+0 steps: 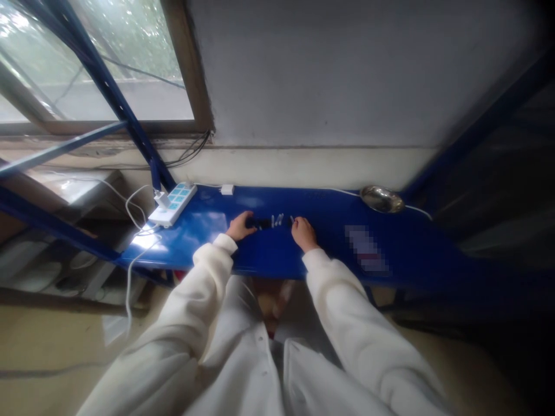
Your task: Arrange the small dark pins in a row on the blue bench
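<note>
My left hand (240,226) is closed on the near end of a small black object (262,223) lying low over the blue tabletop (269,251). What kind of object it is cannot be made out. Just to its right are several short whitish pieces (278,221), too small and blurred to name. My right hand (304,233) is on the other side of these pieces, thumb and fingers pinched together. A small pale piece (292,219) shows at its fingertips. A gap separates the two hands.
A white power strip (174,205) with a plug and cables occupies the left end. At the back are a white adapter (227,189) and a shiny metal bowl (381,199) beside a white cable. A blurred-out flat item (366,248) lies right. Blue shelf posts (113,95) flank the table.
</note>
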`<state>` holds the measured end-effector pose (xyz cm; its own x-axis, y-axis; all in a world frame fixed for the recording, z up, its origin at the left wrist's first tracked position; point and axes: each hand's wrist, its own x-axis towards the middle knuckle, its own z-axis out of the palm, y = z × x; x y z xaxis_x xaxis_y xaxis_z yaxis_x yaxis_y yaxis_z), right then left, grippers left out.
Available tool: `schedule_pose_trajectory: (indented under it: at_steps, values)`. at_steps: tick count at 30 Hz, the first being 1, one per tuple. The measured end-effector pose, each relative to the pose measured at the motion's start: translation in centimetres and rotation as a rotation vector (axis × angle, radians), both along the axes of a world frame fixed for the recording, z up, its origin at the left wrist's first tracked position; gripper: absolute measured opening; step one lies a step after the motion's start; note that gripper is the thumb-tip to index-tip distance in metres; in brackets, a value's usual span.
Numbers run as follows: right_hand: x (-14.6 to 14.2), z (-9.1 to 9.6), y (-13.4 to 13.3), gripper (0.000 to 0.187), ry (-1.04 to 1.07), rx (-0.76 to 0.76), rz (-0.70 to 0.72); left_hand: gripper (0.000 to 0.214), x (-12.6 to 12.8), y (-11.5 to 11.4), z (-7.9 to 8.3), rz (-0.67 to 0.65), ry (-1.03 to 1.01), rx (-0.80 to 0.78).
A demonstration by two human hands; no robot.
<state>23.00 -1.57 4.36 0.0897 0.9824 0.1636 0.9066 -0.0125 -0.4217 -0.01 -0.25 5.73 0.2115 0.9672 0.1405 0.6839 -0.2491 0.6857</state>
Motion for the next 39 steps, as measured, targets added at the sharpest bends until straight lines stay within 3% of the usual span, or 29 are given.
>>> schedule_pose_trajectory:
  at_steps: [10, 14, 17, 21, 24, 29, 34, 39]
  values:
    - [0.7, -0.4, 0.3, 0.027, 0.064, 0.05, 0.007, 0.051, -0.4, -0.2, -0.4, 0.011, -0.194, 0.075]
    - [0.0, 1.2, -0.3, 0.025, 0.136, 0.166, 0.036, 0.05, 0.2, -1.0, 0.4, 0.007, -0.242, 0.145]
    - [-1.9, 3.0, -0.8, 0.025, 0.297, 0.209, 0.18, 0.049, 1.5, -1.9, 1.8, -0.019, -0.24, 0.242]
    - [-4.6, 4.7, -1.1, 0.031, 0.569, 0.041, 0.388, 0.047, 3.4, -3.0, 3.3, -0.06, -0.225, 0.358]
    - [-5.5, 5.0, -1.1, 0.031, 0.716, -0.062, 0.435, 0.046, 4.0, -3.5, 3.7, -0.041, -0.234, 0.381]
    - [-4.7, 5.5, -1.6, 0.029, 0.761, -0.077, 0.489, 0.058, 3.4, -3.9, 4.2, -0.067, -0.35, 0.293]
    - [-3.9, 6.3, -2.0, 0.031, 0.769, -0.112, 0.622, 0.041, 2.5, -3.9, 5.1, -0.109, -0.504, 0.048]
    - [-4.1, 6.9, -2.1, 0.029, 0.596, 0.002, 0.58, 0.036, 2.3, -3.7, 5.5, -0.047, -0.545, 0.016]
